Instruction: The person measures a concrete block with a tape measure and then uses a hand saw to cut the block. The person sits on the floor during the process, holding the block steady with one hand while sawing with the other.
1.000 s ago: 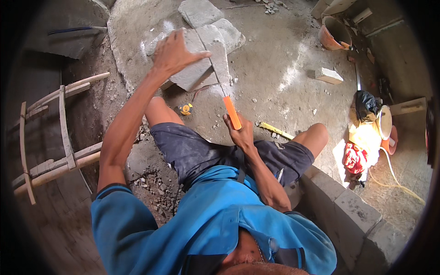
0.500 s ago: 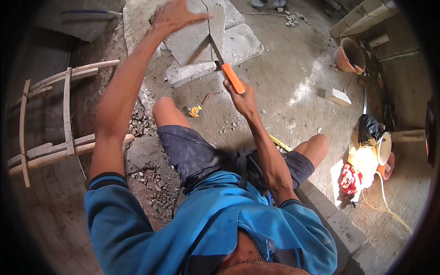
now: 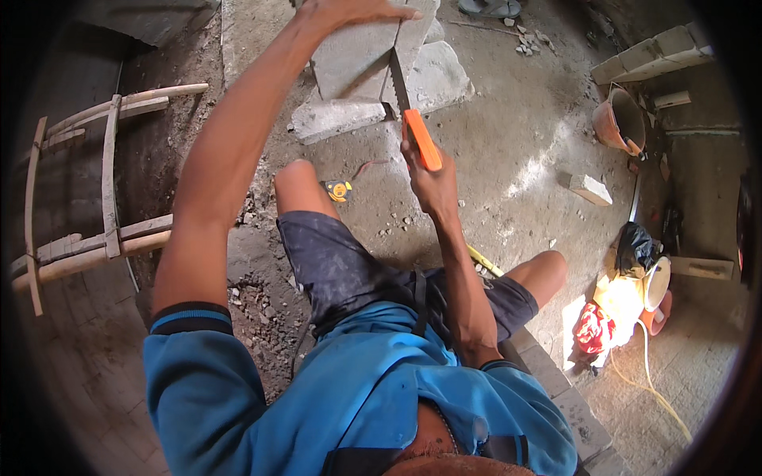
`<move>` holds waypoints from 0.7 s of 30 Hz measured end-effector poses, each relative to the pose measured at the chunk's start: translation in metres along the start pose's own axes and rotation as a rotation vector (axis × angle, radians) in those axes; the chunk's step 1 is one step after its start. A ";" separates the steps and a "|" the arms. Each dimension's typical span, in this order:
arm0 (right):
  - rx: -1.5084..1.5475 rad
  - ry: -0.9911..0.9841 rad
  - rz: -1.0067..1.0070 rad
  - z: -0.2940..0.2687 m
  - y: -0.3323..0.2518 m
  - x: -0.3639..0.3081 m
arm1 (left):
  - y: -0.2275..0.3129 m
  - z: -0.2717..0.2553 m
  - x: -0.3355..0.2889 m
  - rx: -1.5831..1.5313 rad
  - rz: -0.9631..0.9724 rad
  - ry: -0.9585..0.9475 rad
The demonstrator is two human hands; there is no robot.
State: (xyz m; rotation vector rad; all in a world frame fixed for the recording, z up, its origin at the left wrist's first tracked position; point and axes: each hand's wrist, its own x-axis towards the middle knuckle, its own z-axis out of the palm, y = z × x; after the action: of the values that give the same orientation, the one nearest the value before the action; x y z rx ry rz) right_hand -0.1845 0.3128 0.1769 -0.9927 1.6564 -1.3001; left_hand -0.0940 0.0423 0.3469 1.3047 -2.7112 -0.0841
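My right hand [image 3: 432, 181] is wrapped around the orange handle of a handsaw [image 3: 422, 140]. Its toothed blade points away from me and meets a pale grey block [image 3: 349, 67] at a narrow slit near the block's right side. At the top edge, my left hand [image 3: 349, 9] lies over the far part of the block, thumb stretched to the right; its other fingers are partly cut off by the picture's edge. Beneath the block are rough pale slabs, one in front [image 3: 337, 119] and one to the right [image 3: 440, 75].
A yellow tape measure [image 3: 338, 190] lies by my left knee. Wooden ladder-like framing [image 3: 111, 174] stands at left, rubble [image 3: 266, 317] beside my left thigh. To the right are a bucket [image 3: 617, 119], a loose block [image 3: 589, 189] and a bundle with a red-and-white bag [image 3: 594, 328].
The view has shifted, so the block and saw appear farther right and higher. More of my left hand is now beyond the top edge. My right hand keeps hold of the handsaw.
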 end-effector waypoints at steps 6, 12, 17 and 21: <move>-0.104 -0.016 0.312 -0.055 -0.033 -0.121 | 0.005 0.013 0.032 -0.016 -0.052 -0.167; -0.079 -0.032 0.234 -0.073 -0.062 -0.164 | -0.034 -0.005 0.012 -0.041 -0.015 0.000; -0.116 -0.004 -0.021 -0.016 -0.034 0.006 | 0.002 0.004 0.027 0.117 0.016 0.098; -0.080 -0.023 0.067 -0.005 -0.034 0.010 | -0.005 0.012 0.011 0.077 -0.050 0.017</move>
State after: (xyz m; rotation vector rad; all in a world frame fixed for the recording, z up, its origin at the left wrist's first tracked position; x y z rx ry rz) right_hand -0.1895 0.2998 0.2095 -0.9876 1.7209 -1.1822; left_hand -0.0984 0.0309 0.3354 1.3881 -2.6927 0.0260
